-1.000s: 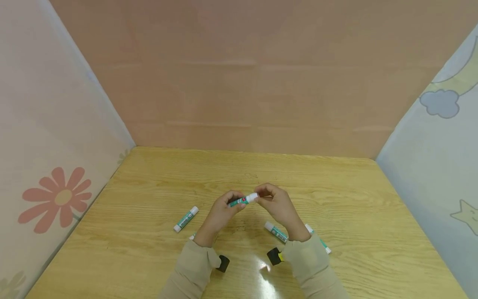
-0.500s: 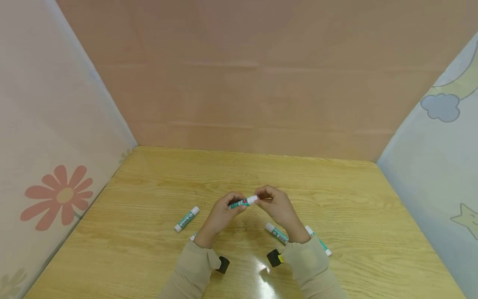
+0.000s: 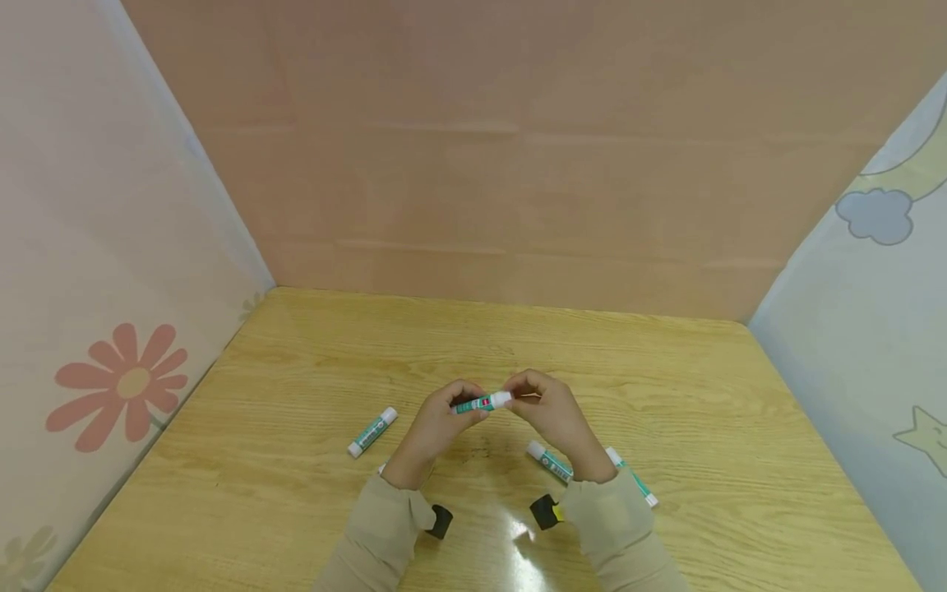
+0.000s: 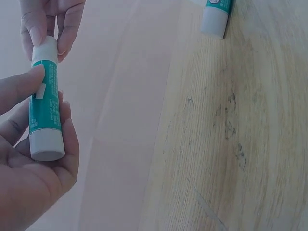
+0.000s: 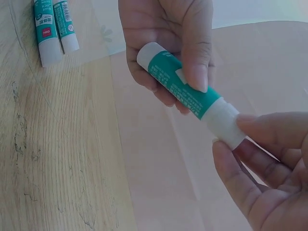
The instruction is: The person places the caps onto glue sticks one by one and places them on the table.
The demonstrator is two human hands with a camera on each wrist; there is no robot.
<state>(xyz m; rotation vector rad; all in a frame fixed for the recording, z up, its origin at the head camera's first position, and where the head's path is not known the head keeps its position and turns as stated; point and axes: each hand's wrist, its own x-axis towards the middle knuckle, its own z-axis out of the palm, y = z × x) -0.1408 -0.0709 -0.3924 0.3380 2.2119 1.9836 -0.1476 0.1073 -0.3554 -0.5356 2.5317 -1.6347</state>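
Observation:
In the head view, a green glue stick (image 3: 477, 404) with white ends is held above the table between both hands. My left hand (image 3: 436, 423) grips its green barrel, the thumb lying along the label. At the other end, my right hand (image 3: 551, 413) pinches the white cap (image 5: 225, 124) between thumb and fingers. The cap sits against the barrel in the right wrist view. Both white ends also show on the glue stick (image 4: 47, 113) in the left wrist view, where the right fingers (image 4: 36, 34) hold the far end.
One glue stick (image 3: 372, 432) lies left of the hands. Another, mostly hidden, pokes out by the left wrist. Two more, a nearer glue stick (image 3: 550, 462) and a farther glue stick (image 3: 642, 489), lie by the right forearm. Fabric-covered walls (image 3: 473, 205) bound the table (image 3: 473, 345).
The held glue stick has tilted slightly closer to level, and the right hand at its cap has dipped a little. Both hands keep their hold. The head view has shifted slightly.

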